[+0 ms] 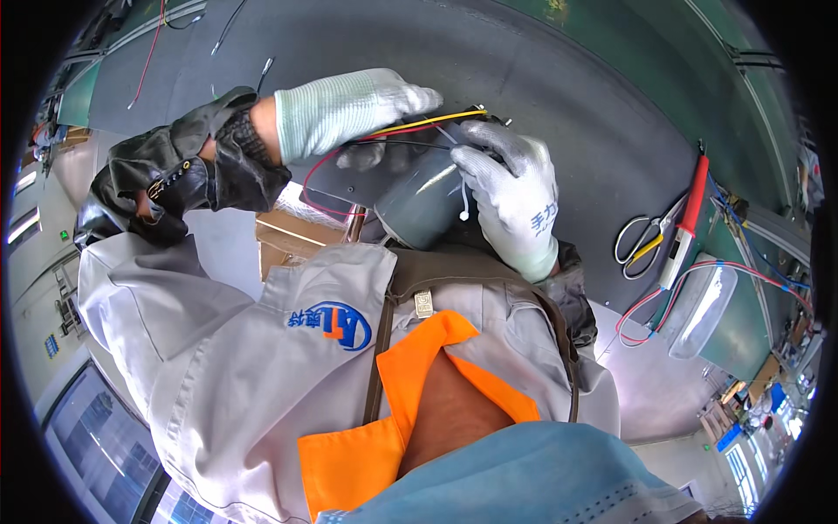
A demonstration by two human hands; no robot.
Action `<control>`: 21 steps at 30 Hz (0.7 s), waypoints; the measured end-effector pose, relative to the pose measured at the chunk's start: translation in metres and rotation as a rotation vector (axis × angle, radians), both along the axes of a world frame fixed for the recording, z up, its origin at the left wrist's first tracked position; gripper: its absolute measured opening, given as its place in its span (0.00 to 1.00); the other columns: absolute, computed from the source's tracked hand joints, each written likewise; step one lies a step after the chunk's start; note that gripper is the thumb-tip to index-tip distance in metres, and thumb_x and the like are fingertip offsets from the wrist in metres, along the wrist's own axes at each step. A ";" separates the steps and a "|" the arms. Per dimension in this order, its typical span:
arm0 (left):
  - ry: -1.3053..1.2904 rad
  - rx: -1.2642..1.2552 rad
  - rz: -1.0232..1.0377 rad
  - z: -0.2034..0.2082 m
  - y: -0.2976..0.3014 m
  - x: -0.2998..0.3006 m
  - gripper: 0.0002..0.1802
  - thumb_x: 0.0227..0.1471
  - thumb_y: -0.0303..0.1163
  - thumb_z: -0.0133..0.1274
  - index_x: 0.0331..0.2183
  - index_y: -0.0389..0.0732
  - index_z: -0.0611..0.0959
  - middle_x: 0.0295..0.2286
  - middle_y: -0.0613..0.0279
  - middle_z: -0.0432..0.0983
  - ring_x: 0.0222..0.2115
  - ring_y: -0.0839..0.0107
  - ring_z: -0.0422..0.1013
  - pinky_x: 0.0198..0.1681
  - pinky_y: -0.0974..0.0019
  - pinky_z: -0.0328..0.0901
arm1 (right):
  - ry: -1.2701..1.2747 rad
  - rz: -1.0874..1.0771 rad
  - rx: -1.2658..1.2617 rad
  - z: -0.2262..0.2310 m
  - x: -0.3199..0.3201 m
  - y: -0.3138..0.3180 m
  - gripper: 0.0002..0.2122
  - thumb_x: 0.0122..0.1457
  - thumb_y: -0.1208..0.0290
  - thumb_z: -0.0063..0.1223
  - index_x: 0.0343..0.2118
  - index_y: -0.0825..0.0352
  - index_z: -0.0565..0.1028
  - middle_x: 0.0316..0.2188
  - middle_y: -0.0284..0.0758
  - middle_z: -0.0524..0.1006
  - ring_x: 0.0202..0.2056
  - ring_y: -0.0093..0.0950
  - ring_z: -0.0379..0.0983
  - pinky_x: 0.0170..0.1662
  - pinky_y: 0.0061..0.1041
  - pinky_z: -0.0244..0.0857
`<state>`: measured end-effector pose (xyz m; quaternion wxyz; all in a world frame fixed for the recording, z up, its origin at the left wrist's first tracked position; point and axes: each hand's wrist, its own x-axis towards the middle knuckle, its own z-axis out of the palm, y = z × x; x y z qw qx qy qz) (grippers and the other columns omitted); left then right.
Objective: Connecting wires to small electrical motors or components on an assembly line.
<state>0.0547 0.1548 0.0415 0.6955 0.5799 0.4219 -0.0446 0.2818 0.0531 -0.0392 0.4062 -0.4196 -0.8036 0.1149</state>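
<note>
My left hand (pixel 358 105), in a pale knitted glove, is closed around a bundle of thin wires. A yellow wire (pixel 436 120) and a red wire (pixel 319 175) run out of it, beside a black wire (pixel 401 142). My right hand (pixel 515 188), gloved in white and grey, pinches at the bundle's right part. A thin white cable tie (pixel 464 205) hangs by its fingertips, its small head end downward. Below both hands a dark grey cylinder (pixel 419 201) lies at the table's near edge, close to my body. The right fingers partly hide the wire ends.
On the dark table (pixel 367 39), scissors (pixel 642 244) lie at the right beside a red-handled tool (pixel 696 196). Farther right are a clear plastic container (pixel 703 306) and red and blue wires (pixel 755 269). Loose leads (pixel 229 26) lie at the far left. A cardboard box (pixel 292 236) is below the table edge.
</note>
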 end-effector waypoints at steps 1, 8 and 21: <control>0.001 0.001 0.004 -0.004 -0.002 -0.001 0.29 0.66 0.52 0.41 0.33 0.34 0.78 0.19 0.68 0.70 0.15 0.85 0.65 0.16 0.78 0.61 | -0.032 -0.035 -0.003 -0.001 -0.002 -0.002 0.19 0.43 0.81 0.65 0.42 0.59 0.80 0.45 0.36 0.79 0.43 0.41 0.74 0.44 0.35 0.70; 0.047 0.080 0.402 -0.029 -0.031 0.023 0.23 0.65 0.46 0.50 0.41 0.32 0.81 0.26 0.65 0.76 0.19 0.84 0.69 0.19 0.79 0.64 | 0.011 -0.045 -0.092 0.004 -0.001 -0.002 0.18 0.47 0.83 0.61 0.42 0.60 0.82 0.46 0.37 0.79 0.44 0.39 0.74 0.45 0.34 0.71; -0.061 0.077 0.630 -0.032 -0.035 0.029 0.24 0.62 0.42 0.57 0.48 0.28 0.79 0.29 0.63 0.79 0.21 0.83 0.71 0.19 0.78 0.65 | 0.691 0.025 -0.471 0.016 0.018 -0.017 0.14 0.55 0.83 0.56 0.44 0.65 0.83 0.48 0.41 0.79 0.46 0.35 0.76 0.48 0.31 0.70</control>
